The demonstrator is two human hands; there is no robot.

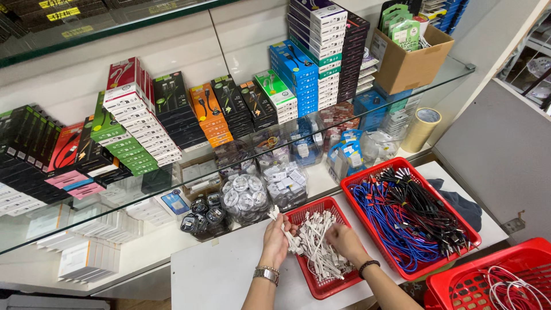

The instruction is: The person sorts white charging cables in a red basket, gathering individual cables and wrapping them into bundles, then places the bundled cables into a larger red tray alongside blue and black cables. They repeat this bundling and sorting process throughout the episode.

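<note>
Mostly light, limp stuff: short white cables (321,244) heaped in small red basket (333,287) on table (218,275). Left hand (277,238) closed round bunch at plug ends; right hand (344,241) curled over heap, grip unclear. Likely tangle-prone; take by stiff connectors.

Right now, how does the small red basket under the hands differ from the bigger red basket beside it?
The small red basket holds short white cables; the bigger red basket holds blue, black and red cables. Both hands, left hand and right hand, work in the small one; the bigger one is untouched. The small one sits nearer the person. Both are red plastic mesh on the white counter.
</note>
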